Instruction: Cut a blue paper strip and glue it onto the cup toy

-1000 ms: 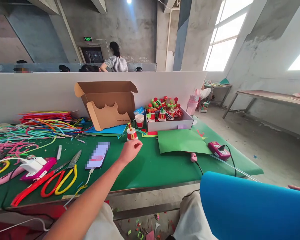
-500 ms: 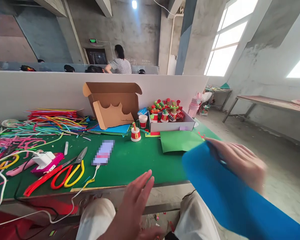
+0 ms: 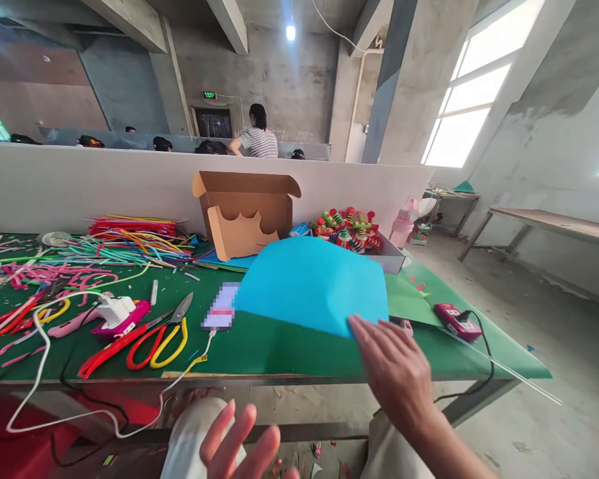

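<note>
A blue sheet (image 3: 309, 279) hangs above the green table, its near right corner gripped by my right hand (image 3: 397, 362). Behind it, the sheet hides part of the tray of decorated red cups (image 3: 349, 233). My left hand (image 3: 244, 442) is low in the view in front of the table edge, fingers spread, with nothing in it. Under and right of the blue sheet lies a green sheet (image 3: 412, 303).
Scissors (image 3: 167, 332), a phone (image 3: 221, 306) and a white charger (image 3: 116, 309) with cables lie left. Behind them are pipe cleaners (image 3: 130, 246) and a cardboard box (image 3: 249, 199). A magenta power block (image 3: 456, 321) sits right; a pink bottle (image 3: 403, 223) stands behind.
My right hand has swung the blue sheet from the right side to over the table's middle. My left hand has moved lower. The view has shifted, and the right power block now shows.
</note>
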The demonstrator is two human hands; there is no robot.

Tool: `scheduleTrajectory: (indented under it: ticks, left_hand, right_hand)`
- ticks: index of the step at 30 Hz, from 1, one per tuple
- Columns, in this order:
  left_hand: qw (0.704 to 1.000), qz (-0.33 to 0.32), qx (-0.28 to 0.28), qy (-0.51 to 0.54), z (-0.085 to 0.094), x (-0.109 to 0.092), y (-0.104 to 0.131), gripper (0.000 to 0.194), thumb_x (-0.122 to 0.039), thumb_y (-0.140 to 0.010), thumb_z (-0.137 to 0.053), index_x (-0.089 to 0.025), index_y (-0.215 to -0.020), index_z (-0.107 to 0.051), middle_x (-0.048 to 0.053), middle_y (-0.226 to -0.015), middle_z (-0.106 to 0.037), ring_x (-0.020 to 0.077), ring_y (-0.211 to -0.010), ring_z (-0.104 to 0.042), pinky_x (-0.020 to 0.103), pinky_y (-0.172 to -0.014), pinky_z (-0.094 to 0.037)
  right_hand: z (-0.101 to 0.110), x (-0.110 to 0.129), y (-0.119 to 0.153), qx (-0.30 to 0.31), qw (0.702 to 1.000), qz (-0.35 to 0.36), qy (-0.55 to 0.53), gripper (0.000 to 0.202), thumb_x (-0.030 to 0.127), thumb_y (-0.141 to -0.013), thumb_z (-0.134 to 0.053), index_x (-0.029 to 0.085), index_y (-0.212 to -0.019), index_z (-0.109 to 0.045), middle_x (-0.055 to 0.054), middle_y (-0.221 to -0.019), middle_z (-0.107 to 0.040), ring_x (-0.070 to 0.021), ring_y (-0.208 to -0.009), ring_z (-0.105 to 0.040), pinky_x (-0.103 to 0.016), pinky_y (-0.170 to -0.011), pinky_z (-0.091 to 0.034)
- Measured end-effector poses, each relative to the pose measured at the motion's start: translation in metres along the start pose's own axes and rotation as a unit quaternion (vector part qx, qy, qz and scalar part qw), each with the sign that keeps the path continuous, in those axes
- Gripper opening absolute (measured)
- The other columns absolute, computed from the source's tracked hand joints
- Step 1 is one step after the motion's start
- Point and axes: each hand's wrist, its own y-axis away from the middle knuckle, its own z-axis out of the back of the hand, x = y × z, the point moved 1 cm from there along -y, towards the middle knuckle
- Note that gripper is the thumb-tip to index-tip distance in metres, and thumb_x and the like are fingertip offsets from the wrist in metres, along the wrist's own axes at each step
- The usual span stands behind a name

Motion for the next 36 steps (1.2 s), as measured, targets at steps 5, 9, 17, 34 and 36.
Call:
scheduleTrajectory:
  ticks: [5, 9, 17, 34, 36]
  left_hand:
    - [1.000, -0.009, -0.009, -0.014, 0.007, 0.005, -0.056, 0.079, -0.051, -0.082, -0.064, -0.039, -0.151, -0.028, 0.004, -0.141, -0.056, 0.0321, -0.141, -0.036, 0.054, -0.116, -0.024]
    - [0.997, -0.006, 0.067, -0.028, -0.022, 0.009, -0.068, 0.067, -0.060, -0.081, -0.061, -0.039, -0.143, -0.044, 0.001, -0.146, -0.053, 0.0319, -0.137, -0.042, 0.052, -0.114, -0.025]
    - [0.987, -0.012, 0.152, -0.052, -0.045, 0.018, -0.040, 0.070, -0.047, -0.080, -0.066, -0.040, -0.145, -0.042, 0.004, -0.150, -0.048, 0.0350, -0.137, -0.041, 0.053, -0.107, -0.036]
    - [0.979, 0.001, 0.202, -0.013, -0.058, 0.024, -0.084, 0.048, -0.039, -0.088, -0.062, -0.040, -0.136, -0.054, 0.004, -0.143, -0.056, 0.0366, -0.132, -0.049, 0.061, -0.102, -0.041]
    - [0.991, -0.005, 0.134, -0.012, -0.045, 0.026, -0.094, 0.070, -0.047, -0.083, -0.067, -0.031, -0.146, -0.043, 0.011, -0.147, -0.050, 0.0393, -0.134, -0.045, 0.061, -0.104, -0.040]
  right_hand:
    - [-0.042, 0.030, 0.071, 0.123, 0.991, -0.002, -0.047, 0.036, 0.007, -0.094, -0.044, 0.021, -0.115, -0.070, -0.006, -0.107, -0.076, -0.0193, -0.094, -0.071, -0.035, -0.092, -0.053]
    - [-0.056, 0.033, 0.082, 0.173, 0.977, -0.019, -0.126, 0.029, 0.015, -0.092, -0.055, 0.026, -0.115, -0.069, -0.003, -0.101, -0.077, -0.0182, -0.089, -0.072, -0.037, -0.097, -0.051]
    - [-0.065, -0.108, 0.046, 0.296, 0.931, -0.207, -0.043, 0.041, 0.032, -0.090, -0.054, 0.020, -0.129, -0.062, -0.013, -0.117, -0.071, -0.0292, -0.107, -0.067, -0.043, -0.091, -0.052]
    - [-0.078, -0.176, -0.038, 0.179, 0.923, -0.334, 0.075, 0.044, 0.022, -0.096, -0.035, 0.022, -0.132, -0.059, -0.010, -0.133, -0.063, -0.0295, -0.118, -0.057, -0.048, -0.102, -0.039]
    - [-0.054, -0.162, -0.055, 0.084, 0.950, -0.290, 0.073, 0.042, 0.022, -0.096, -0.038, 0.025, -0.133, -0.058, -0.007, -0.138, -0.059, -0.0285, -0.123, -0.054, -0.049, -0.107, -0.036]
